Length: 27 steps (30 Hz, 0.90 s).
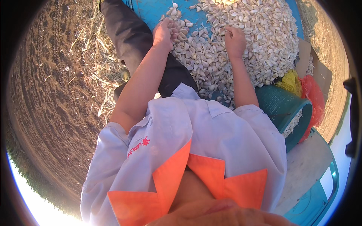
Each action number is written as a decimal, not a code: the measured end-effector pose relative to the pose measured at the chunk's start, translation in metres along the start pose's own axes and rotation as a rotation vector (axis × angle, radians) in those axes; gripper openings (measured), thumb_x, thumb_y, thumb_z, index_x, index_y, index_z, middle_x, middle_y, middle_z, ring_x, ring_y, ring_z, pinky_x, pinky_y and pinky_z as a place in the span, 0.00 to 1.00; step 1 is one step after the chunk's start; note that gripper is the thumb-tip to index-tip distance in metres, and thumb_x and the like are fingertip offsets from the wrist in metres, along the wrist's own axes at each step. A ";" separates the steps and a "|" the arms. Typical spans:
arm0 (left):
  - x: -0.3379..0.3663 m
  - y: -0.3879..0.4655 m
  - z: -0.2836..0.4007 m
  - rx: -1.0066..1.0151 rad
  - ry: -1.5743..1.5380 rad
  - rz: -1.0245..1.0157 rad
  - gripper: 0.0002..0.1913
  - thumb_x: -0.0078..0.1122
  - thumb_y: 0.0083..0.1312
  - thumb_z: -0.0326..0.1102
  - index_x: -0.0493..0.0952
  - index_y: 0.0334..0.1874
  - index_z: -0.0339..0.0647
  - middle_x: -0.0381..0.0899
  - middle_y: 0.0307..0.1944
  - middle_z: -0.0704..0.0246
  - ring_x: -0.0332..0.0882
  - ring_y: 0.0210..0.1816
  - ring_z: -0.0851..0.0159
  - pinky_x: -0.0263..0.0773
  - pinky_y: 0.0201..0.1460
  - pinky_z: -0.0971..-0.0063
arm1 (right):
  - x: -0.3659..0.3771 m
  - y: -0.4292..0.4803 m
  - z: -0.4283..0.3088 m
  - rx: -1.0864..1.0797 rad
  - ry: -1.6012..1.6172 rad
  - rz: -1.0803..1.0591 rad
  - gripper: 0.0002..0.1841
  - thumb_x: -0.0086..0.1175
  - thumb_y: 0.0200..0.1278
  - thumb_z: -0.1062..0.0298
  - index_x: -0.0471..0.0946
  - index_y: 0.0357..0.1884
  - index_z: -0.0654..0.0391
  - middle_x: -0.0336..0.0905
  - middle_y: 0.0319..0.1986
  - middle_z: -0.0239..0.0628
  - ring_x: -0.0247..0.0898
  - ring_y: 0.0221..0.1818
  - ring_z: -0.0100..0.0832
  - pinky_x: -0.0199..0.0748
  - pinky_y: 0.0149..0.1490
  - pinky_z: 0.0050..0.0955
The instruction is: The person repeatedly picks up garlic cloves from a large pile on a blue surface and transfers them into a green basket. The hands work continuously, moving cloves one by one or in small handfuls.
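Note:
A large heap of pale garlic cloves (263,36) lies on a blue surface (141,10) before me. At the heap's left edge is my left hand (165,31), palm turned toward some cloves, its fingers slightly curled and apart; I see no clove clearly gripped in it. My right hand (235,42) rests over the middle of the heap with thumb and forefinger close together; whether a clove sits between them cannot be told. More cloves lie between the two hands and down toward my lap.
A green bucket (280,104) lies tipped at the right with white material inside. Beside it are a yellow mesh bag (291,82), a red mesh bag (312,99) and a cardboard piece (323,67). My dark-trousered leg (127,34) borders the heap's left; dry soil with straw (96,56) lies beyond.

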State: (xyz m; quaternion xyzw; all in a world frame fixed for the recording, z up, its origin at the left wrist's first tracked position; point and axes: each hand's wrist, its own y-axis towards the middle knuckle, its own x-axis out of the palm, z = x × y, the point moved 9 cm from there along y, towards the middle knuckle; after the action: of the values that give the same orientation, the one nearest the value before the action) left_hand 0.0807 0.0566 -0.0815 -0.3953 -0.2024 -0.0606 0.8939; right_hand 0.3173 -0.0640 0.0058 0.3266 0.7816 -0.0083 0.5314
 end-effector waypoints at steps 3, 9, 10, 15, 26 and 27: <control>-0.001 0.001 0.000 0.004 0.032 0.006 0.11 0.49 0.66 0.42 0.72 0.38 0.42 0.74 0.30 0.72 0.69 0.24 0.74 0.64 0.23 0.83 | 0.008 -0.005 -0.016 -0.071 -0.054 -0.051 0.07 0.57 0.51 0.69 0.80 0.33 0.50 0.76 0.32 0.32 0.73 0.40 0.37 0.72 0.41 0.36; 0.006 -0.001 -0.002 -0.014 0.081 -0.034 0.11 0.47 0.68 0.42 0.71 0.36 0.42 0.74 0.30 0.71 0.69 0.26 0.73 0.64 0.24 0.80 | 0.045 -0.028 -0.047 -0.041 0.005 -0.221 0.11 0.57 0.51 0.68 0.79 0.39 0.51 0.76 0.36 0.34 0.73 0.42 0.39 0.73 0.41 0.37; 0.007 -0.001 -0.002 -0.024 0.098 -0.037 0.11 0.47 0.68 0.42 0.71 0.36 0.42 0.74 0.30 0.71 0.69 0.25 0.73 0.64 0.24 0.80 | 0.046 -0.032 -0.056 -0.055 -0.014 -0.194 0.12 0.57 0.51 0.68 0.78 0.40 0.51 0.75 0.36 0.34 0.73 0.41 0.39 0.73 0.42 0.37; 0.008 -0.001 -0.001 -0.030 0.111 -0.040 0.10 0.47 0.68 0.41 0.71 0.37 0.42 0.74 0.30 0.70 0.69 0.25 0.72 0.64 0.23 0.80 | 0.050 -0.054 -0.086 -0.167 0.202 -0.293 0.15 0.57 0.52 0.68 0.77 0.44 0.51 0.74 0.38 0.38 0.71 0.44 0.42 0.71 0.47 0.38; 0.007 0.000 -0.002 -0.022 0.099 -0.045 0.11 0.45 0.68 0.41 0.71 0.37 0.41 0.74 0.30 0.70 0.69 0.25 0.73 0.63 0.23 0.81 | 0.061 0.002 -0.016 -0.042 -0.073 -0.401 0.20 0.56 0.54 0.68 0.74 0.52 0.41 0.70 0.48 0.33 0.73 0.45 0.40 0.73 0.44 0.39; 0.007 -0.001 0.000 -0.012 0.095 -0.056 0.11 0.45 0.68 0.41 0.71 0.37 0.41 0.74 0.30 0.70 0.68 0.25 0.73 0.63 0.23 0.81 | 0.060 0.003 -0.014 -0.010 -0.091 -0.362 0.19 0.55 0.54 0.68 0.75 0.50 0.43 0.71 0.46 0.32 0.73 0.44 0.40 0.73 0.45 0.39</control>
State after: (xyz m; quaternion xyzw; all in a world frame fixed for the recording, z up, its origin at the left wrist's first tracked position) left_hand 0.0874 0.0561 -0.0782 -0.3915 -0.1704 -0.1056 0.8981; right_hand 0.2943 -0.0267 -0.0369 0.1772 0.8027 -0.1146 0.5577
